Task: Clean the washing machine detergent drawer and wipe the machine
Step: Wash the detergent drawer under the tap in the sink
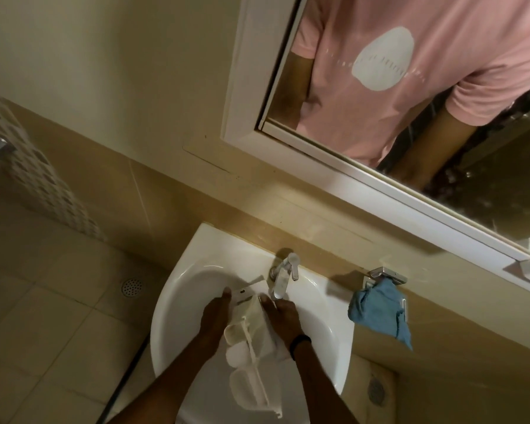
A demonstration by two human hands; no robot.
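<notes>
Beige tiled bathroom; a white basin (196, 258) is fixed to the wall under a white-framed mirror (426, 123). The detergent drawer (250, 344) lies lengthwise over the bowl, with its front panel just below the spout of the chrome tap (283, 276) and its rear compartments towards you.

Your left hand (215, 313) clasps the drawer's left side. The forearm comes up from the lower edge of the view, and the fingers reach forward along the front panel.

Your right hand (281, 315) clasps the opposite side, knuckles up and fingers pointing at the spout. A black wristband (300, 342) sits on that wrist. Both hands close on the drawer from either flank; the thumbs are hidden, so the exact hold underneath cannot be confirmed.

A blue cloth (377, 315) hangs from a chrome wall holder (386, 275) just right of the basin. A round floor drain (132, 286) sits in the tiles to the left.
</notes>
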